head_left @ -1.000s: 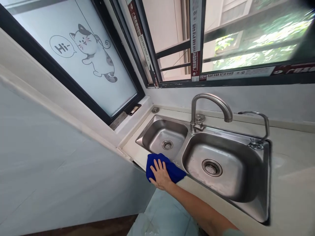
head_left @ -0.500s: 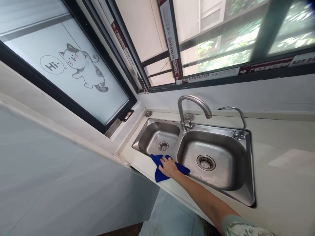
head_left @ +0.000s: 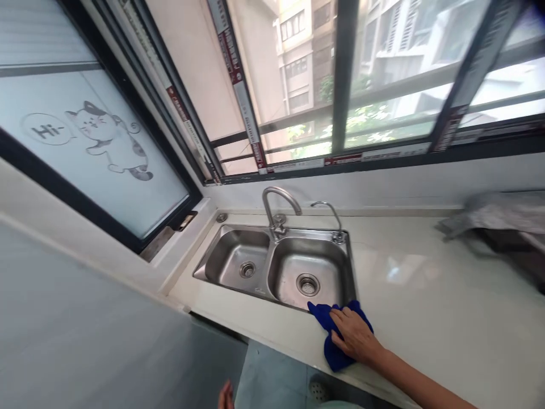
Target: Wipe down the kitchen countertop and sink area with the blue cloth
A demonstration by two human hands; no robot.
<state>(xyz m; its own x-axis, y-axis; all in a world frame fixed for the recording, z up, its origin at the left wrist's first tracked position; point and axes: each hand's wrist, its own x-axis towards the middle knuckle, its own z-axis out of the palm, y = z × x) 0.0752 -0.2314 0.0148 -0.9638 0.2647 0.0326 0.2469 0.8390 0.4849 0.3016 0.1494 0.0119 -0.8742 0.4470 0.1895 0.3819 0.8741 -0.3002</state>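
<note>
My right hand [head_left: 355, 335] presses on a crumpled blue cloth [head_left: 336, 357], fingers bent over it. The cloth lies across the front right edge of the steel double sink [head_left: 261, 292] and the white countertop beside it. Part of the cloth is hidden under the palm. Low in the picture, away from the counter, my left hand [head_left: 226, 396] shows only its fingers, stretched out and holding nothing visible; the rest is cut off by the frame.
A curved tap [head_left: 281, 191] rises behind the two basins, with a thinner spout [head_left: 330, 205] at the back right corner. On the right of the countertop [head_left: 409, 318] sits a grey covered object [head_left: 502, 218], blurred. Windows stand behind.
My right hand has slid the blue cloth rightward along the sink's front edge, from the left basin to the right corner. My view has turned right, and my left hand has come into sight.
</note>
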